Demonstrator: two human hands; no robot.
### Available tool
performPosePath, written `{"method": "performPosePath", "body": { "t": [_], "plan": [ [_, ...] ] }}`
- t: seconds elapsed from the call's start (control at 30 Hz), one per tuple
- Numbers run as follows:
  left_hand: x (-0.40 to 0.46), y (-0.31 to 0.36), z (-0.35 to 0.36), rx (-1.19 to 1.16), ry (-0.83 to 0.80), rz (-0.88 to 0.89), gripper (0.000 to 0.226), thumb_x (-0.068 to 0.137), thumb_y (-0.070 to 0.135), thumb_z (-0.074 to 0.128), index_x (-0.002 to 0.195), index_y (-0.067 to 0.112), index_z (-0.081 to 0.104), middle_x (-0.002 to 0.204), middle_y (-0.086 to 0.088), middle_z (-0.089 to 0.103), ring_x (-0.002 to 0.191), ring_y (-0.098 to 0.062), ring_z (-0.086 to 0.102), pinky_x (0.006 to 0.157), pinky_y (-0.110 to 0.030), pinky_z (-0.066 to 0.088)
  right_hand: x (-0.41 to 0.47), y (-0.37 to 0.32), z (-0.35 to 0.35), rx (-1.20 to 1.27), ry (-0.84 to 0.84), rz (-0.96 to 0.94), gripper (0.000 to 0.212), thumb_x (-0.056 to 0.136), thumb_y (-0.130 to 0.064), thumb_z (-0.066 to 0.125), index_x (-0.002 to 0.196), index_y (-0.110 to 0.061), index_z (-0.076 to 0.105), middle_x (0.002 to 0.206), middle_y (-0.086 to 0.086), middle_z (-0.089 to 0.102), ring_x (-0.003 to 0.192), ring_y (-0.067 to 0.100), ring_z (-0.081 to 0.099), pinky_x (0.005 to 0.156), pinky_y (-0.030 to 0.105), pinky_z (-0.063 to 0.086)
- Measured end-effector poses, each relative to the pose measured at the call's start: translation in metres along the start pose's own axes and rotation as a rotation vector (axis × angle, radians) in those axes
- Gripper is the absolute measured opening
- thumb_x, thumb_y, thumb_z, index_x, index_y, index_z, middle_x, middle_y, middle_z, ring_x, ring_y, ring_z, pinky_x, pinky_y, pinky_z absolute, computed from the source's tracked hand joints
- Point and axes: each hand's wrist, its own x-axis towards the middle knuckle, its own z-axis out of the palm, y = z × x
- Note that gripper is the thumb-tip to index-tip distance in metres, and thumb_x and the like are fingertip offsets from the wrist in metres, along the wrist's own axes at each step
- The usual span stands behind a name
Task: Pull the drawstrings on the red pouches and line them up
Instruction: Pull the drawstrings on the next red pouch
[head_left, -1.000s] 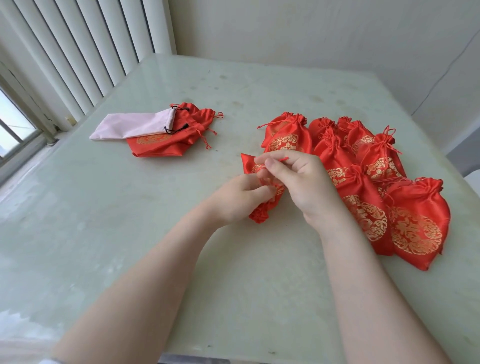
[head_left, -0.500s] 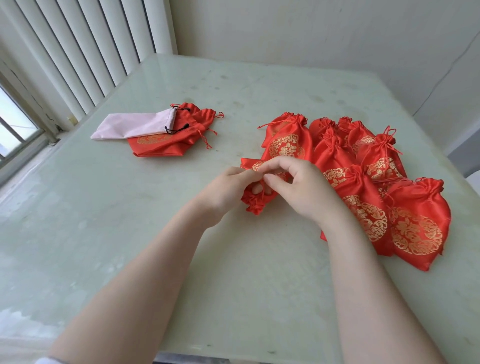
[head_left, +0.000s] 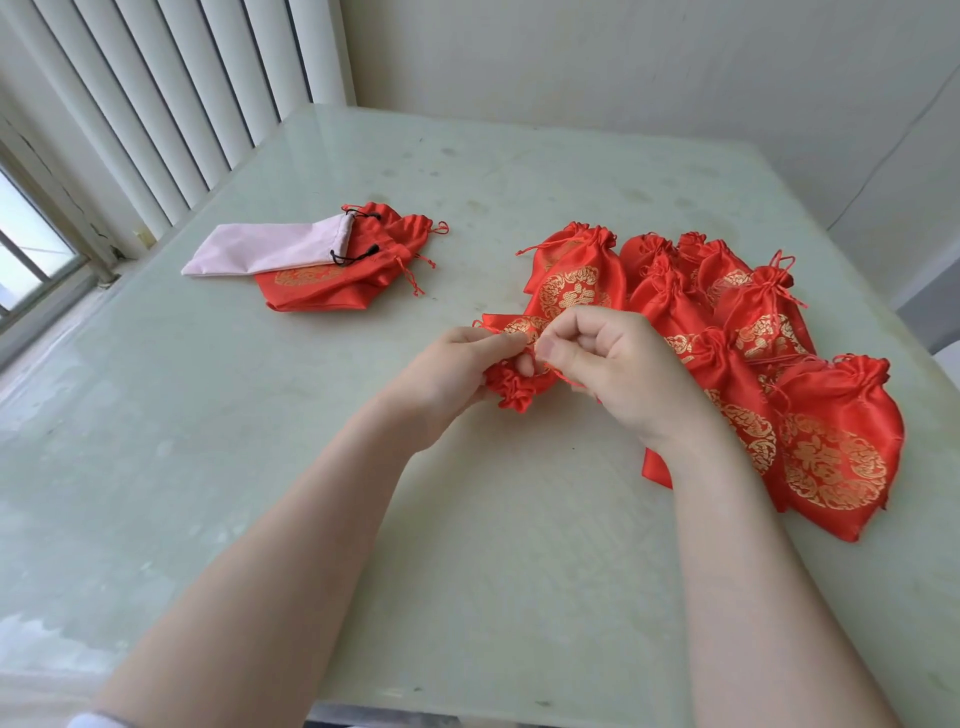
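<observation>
Red satin pouch with gold motif (head_left: 511, 387): table centre, left of the finished row (head_left: 737, 332). Left hand (head_left: 457, 371) grips its gathered neck; right hand (head_left: 608, 364) pinches the drawstring. Step: cinching. Next, likely: outward pull, then placement in the row.

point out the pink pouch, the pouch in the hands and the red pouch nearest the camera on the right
pink pouch (head_left: 260, 249), head view, middle of its flat body
held pouch (head_left: 514, 392), head view, gathered end below the fingers
nearest red pouch (head_left: 836, 441), head view, on its gold pattern
</observation>
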Motion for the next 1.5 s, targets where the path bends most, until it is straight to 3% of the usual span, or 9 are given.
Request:
{"method": "performPosePath", "body": {
  "t": [0.17,0.33,0.43,0.63,0.77,0.87,1.03,1.3,1.5],
  "plan": [
    [-0.001,0.0,-0.002,-0.026,-0.036,0.002,0.027,0.095,0.015,0.049,0.072,0.005,0.06,0.057,0.002,0.06,0.054,-0.009,0.054,0.056,-0.019,0.046,-0.003,-0.001,0.0,-0.022,-0.155,0.016,0.018,0.086,-0.012,0.061,0.068,-0.013,0.066,0.055,0.002,0.052,0.046,0.007,0.04,0.048,0.017,0.035],
    [0.001,0.0,-0.004,-0.036,-0.014,0.014,0.028,0.094,0.017,0.049,0.072,0.005,0.062,0.068,-0.005,0.063,0.059,-0.012,0.057,0.059,-0.021,0.047,0.003,0.006,-0.003,0.03,0.091,0.09,0.01,0.086,-0.025,0.061,0.079,-0.018,0.058,0.072,-0.007,0.057,0.042,0.005,0.044,0.054,0.018,0.039],
    [0.001,0.0,-0.005,-0.01,0.004,0.024,0.025,0.094,0.018,0.05,0.078,0.003,0.063,0.063,0.001,0.063,0.057,-0.01,0.056,0.061,-0.023,0.048,0.004,0.013,-0.001,-0.075,0.065,0.163,0.019,0.076,-0.031,0.072,0.09,-0.024,0.062,0.085,-0.004,0.063,0.057,-0.003,0.051,0.06,0.017,0.04],
    [-0.002,0.003,0.001,0.116,0.053,0.07,0.029,0.095,0.018,0.05,0.071,0.009,0.065,0.073,-0.007,0.066,0.072,-0.019,0.059,0.078,-0.035,0.049,0.003,0.011,0.001,-0.111,0.078,0.118,0.006,0.077,-0.014,0.073,0.081,-0.014,0.068,0.064,-0.007,0.062,0.051,-0.006,0.051,0.057,0.012,0.04],
    [-0.004,0.003,0.004,0.27,0.105,0.085,0.037,0.092,0.025,0.055,0.056,0.018,0.06,0.053,0.009,0.056,0.063,-0.015,0.046,0.066,-0.031,0.036,0.003,0.01,-0.005,-0.137,0.169,0.054,0.014,0.082,-0.016,0.068,0.069,-0.019,0.064,0.05,-0.013,0.057,0.05,-0.002,0.047,0.052,0.014,0.038],
    [-0.004,0.003,0.004,0.172,0.063,0.052,0.038,0.093,0.023,0.054,0.056,0.016,0.061,0.054,0.007,0.058,0.063,-0.015,0.049,0.069,-0.027,0.04,0.002,0.004,-0.003,-0.094,0.12,0.003,0.015,0.083,-0.01,0.066,0.07,-0.019,0.064,0.052,-0.015,0.061,0.054,-0.001,0.051,0.057,0.014,0.041],
    [-0.004,0.004,-0.001,-0.041,-0.008,0.003,0.026,0.093,0.017,0.052,0.073,0.004,0.063,0.062,0.002,0.064,0.06,-0.008,0.059,0.06,-0.019,0.049,-0.001,0.0,0.001,-0.046,0.039,-0.055,0.008,0.078,-0.001,0.07,0.074,-0.009,0.07,0.077,0.003,0.072,0.073,0.013,0.063,0.075,0.028,0.051],
    [-0.001,0.002,-0.005,-0.087,-0.003,-0.01,0.02,0.092,0.015,0.054,0.085,-0.004,0.059,0.064,-0.005,0.058,0.054,-0.008,0.057,0.057,-0.019,0.049,-0.004,-0.002,-0.001,-0.138,-0.046,-0.096,0.018,0.077,-0.001,0.07,0.076,-0.018,0.071,0.077,-0.008,0.068,0.072,-0.001,0.061,0.07,0.01,0.044],
    [-0.001,0.004,-0.006,-0.112,0.033,0.043,0.02,0.093,0.015,0.05,0.083,0.003,0.062,0.071,-0.004,0.066,0.062,-0.011,0.061,0.061,-0.019,0.05,-0.001,-0.001,-0.001,-0.016,0.021,-0.039,0.027,0.077,0.003,0.068,0.081,-0.022,0.058,0.063,-0.007,0.064,0.066,0.011,0.056,0.068,0.019,0.044]
  ]
}}
